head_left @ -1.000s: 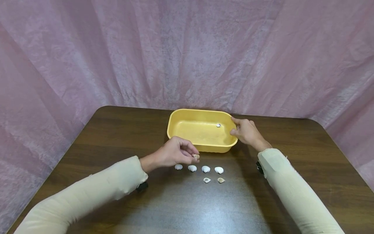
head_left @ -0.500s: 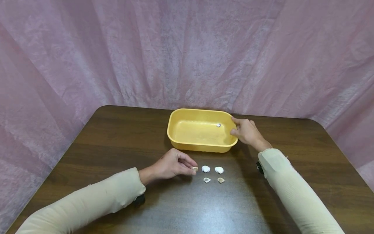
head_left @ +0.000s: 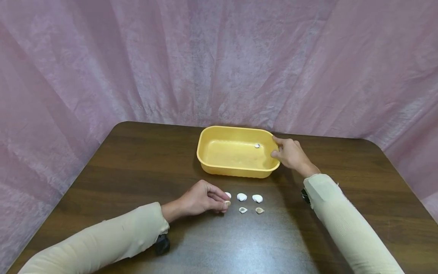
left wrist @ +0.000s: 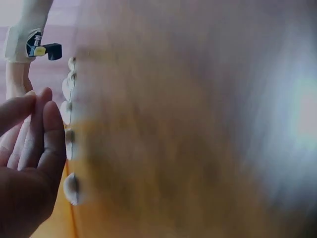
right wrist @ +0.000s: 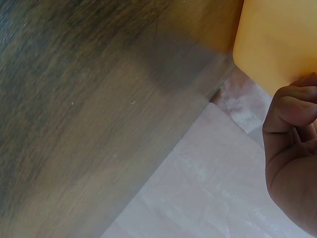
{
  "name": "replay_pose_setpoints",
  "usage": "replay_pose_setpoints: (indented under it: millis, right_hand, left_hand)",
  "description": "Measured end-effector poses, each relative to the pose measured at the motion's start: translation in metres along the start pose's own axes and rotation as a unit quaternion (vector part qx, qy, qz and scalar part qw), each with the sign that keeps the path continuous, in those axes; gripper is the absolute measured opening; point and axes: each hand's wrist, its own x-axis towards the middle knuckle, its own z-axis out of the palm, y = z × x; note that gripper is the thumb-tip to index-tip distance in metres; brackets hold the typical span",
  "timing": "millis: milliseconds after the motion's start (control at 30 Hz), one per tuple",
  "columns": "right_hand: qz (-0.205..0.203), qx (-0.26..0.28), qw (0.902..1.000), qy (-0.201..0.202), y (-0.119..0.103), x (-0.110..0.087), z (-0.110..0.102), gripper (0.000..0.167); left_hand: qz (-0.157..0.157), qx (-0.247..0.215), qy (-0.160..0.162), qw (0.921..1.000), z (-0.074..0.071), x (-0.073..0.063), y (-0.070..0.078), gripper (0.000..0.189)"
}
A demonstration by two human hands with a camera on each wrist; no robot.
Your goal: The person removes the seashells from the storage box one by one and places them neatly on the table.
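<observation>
My left hand (head_left: 202,198) pinches a small tan seashell (head_left: 227,203) between thumb and fingertips, low over the table. Just behind those fingertips a white seashell (head_left: 228,195) is partly covered. Two more white shells, a ribbed one (head_left: 242,197) and its neighbour (head_left: 257,198), lie to the right in the same row. Nearer the front lie a pale shell (head_left: 243,210) and a tannish one (head_left: 259,210). My right hand (head_left: 292,155) grips the right rim of a yellow plastic tub (head_left: 236,168); in the right wrist view its curled fingers (right wrist: 292,114) meet the tub wall.
One small whitish shell (head_left: 257,145) lies inside the tub, toward its right end. The dark wooden table (head_left: 143,163) ends at a pink curtain (head_left: 219,68) close behind the tub. Shells (left wrist: 72,188) show edge-on beside the hand in the left wrist view.
My left hand has come down and nearer the front with the tan shell, from close to the tub's front to beside the lower row. The right hand keeps its hold on the tub.
</observation>
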Motion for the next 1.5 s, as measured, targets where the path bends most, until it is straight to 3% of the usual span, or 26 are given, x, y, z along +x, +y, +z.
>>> replay_pose_setpoints:
  millis: [333,667,967,1500]
  right_hand:
    - [-0.007,-0.003,1.0000,0.002,-0.001,0.000,0.000,0.062]
    - [-0.007,0.005,0.9999,0.009,-0.001,-0.001,0.001,0.063]
    - [-0.007,0.006,0.9999,0.009,0.001,0.000,0.002,0.063]
    - [-0.004,0.011,0.9999,0.004,0.000,0.000,0.002,0.064]
  left_hand:
    - [-0.039,0.000,0.008,0.9992,0.006,-0.004,-0.005,0.016]
    - [-0.020,0.086,0.033,0.9955,0.010,-0.004,-0.005,0.005]
    - [0.006,0.146,0.037,0.9885,0.013,-0.003,-0.003,0.005]
    - [0.003,0.129,0.036,0.9910,0.013,-0.002,-0.004,0.008]
